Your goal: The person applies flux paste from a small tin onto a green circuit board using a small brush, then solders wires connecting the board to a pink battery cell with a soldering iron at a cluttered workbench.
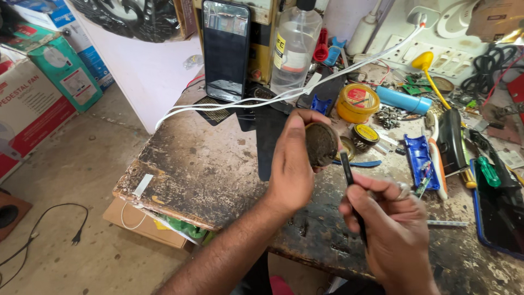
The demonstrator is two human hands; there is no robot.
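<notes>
Worn, stained wooden workbench (207, 175), cluttered | left hand (292, 164) clamped on small round dark grimy tin (321, 143), raised above bench | right hand (390, 229) closed around thin black rod-shaped tool (352, 191) | tin judged light, rigid, greasy; grip by rim.

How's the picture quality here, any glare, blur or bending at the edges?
Head view: even daylight, soft shadows under both hands; glare on the upright phone screen and the clear bottle; the left hand with its round dark tin is sharp, the right hand slightly soft; wide-lens bending stretches the boxes at the left edge.
</notes>
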